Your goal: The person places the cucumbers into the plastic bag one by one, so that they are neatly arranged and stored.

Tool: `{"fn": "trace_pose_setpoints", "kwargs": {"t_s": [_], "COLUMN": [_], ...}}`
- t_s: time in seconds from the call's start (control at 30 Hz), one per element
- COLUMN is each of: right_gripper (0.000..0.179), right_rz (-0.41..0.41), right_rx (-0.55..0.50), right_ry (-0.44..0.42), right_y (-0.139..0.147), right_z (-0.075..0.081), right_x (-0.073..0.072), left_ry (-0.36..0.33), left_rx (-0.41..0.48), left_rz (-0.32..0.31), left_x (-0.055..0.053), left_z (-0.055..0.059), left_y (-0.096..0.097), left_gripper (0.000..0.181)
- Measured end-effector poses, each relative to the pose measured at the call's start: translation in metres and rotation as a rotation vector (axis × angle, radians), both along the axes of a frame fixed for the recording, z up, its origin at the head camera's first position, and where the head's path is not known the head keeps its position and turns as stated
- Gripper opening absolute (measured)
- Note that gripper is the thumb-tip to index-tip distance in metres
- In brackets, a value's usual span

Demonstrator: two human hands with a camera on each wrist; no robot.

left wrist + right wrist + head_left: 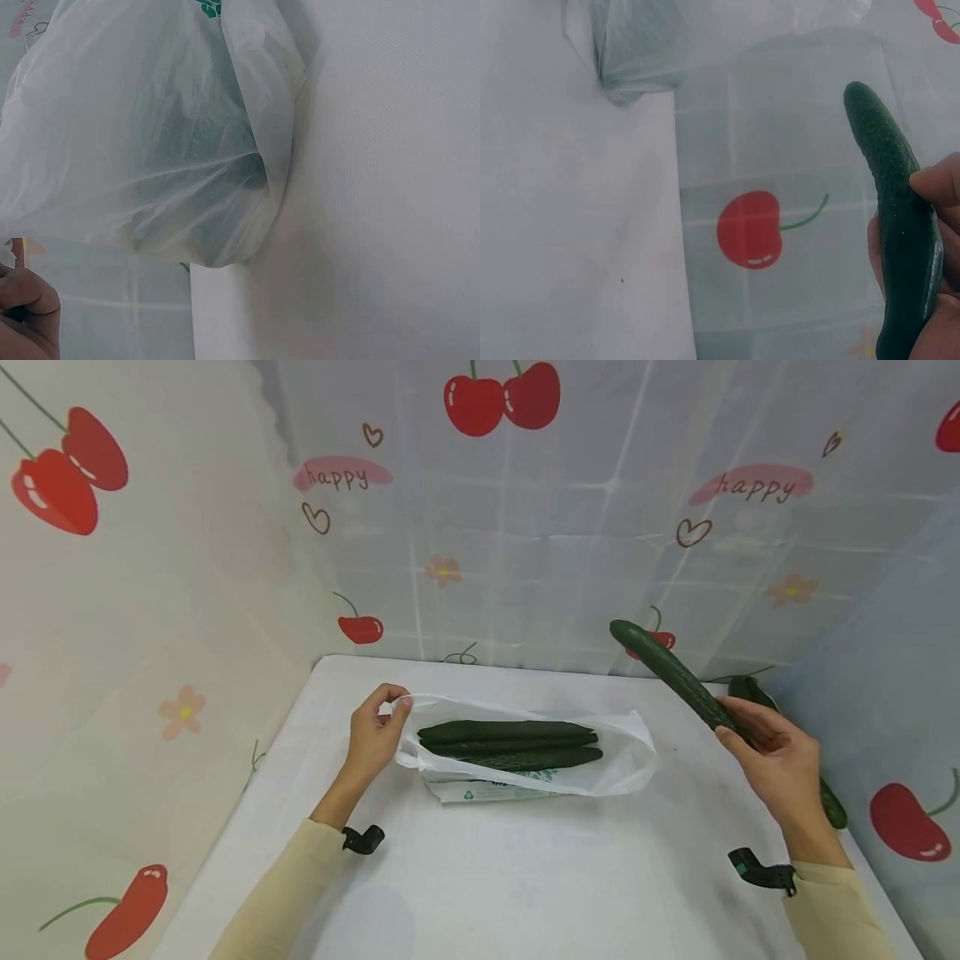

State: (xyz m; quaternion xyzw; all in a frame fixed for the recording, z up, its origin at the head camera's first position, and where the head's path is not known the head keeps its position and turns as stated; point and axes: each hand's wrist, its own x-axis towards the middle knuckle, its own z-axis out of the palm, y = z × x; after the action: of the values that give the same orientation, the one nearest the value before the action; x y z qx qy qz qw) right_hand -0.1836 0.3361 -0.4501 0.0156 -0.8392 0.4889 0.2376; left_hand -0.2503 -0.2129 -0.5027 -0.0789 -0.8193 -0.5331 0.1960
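A white plastic bag [630, 760] lies on its side on the table, its mouth spread wide, with three dark green cucumbers [510, 743] side by side inside. At the bag's left end my left hand [377, 735] pinches the rim between thumb and fingers; the left wrist view shows the cloudy plastic [112, 127] stretched up from that hand [30, 311]. Off to the right, my right hand [776, 756] grips another cucumber [667, 668] near its lower end, holding it tilted up and leftward. The right wrist view has that cucumber [889, 180] between thumb and fingers.
More cucumber [832, 802] shows at the table's right edge, partly hidden behind my right hand and forearm. The white table [525, 868] is bordered at the back and sides by a curtain [525, 568] printed with cherries.
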Motion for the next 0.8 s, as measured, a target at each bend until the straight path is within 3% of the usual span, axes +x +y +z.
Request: {"fn": "trace_pose_setpoints", "kwargs": {"t_s": [0.27,0.53,0.8], "right_gripper": [0.046,0.046,0.047], "right_rz": [0.124,0.209,0.237], "right_rx": [0.006,0.024,0.063], "right_ry": [0.092,0.1,0.087], "right_y": [-0.013,-0.028,-0.039], "right_z": [0.013,0.021,0.025], "right_x": [-0.007,-0.01,-0.011], "left_ry": [-0.009,-0.018,-0.018], "left_rx": [-0.005,-0.012,-0.01], "left_rz": [-0.002,0.003,-0.001], "left_x": [0.0,0.0,0.0], "left_z": [-0.001,0.0,0.0], "left_y": [0.003,0.003,0.002], "left_gripper": [0.016,0.017,0.017]}}
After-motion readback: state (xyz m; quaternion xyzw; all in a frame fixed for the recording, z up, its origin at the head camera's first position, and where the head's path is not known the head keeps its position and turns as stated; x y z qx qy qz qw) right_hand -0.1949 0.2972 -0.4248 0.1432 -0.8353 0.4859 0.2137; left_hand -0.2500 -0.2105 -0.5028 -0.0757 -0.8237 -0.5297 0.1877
